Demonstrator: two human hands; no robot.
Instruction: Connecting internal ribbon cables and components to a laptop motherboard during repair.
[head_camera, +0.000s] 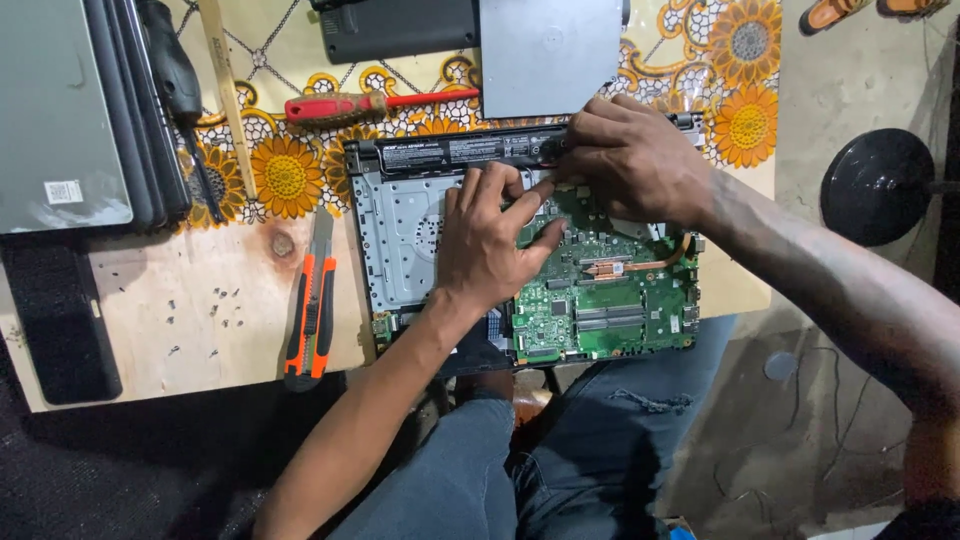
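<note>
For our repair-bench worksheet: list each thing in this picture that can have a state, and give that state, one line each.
Laptop: bottom cover off, green circuit board exposed.
Battery bar: lying along the laptop's far edge.
Left hand: resting flat on the laptop's insides.
Right hand: fingers on the battery bar's end.
Utility knife: lying on the table; blade not visible.
Red-handled screwdriver: lying unused.
Small screws: loose, scattered on the table.

Wooden table with flowered cloth, opened laptop, loose screws.

Battery label: lying far on the black battery, long, black with white print.
Sticker: sitting far left on the grey laptop, small, square, white.
</note>
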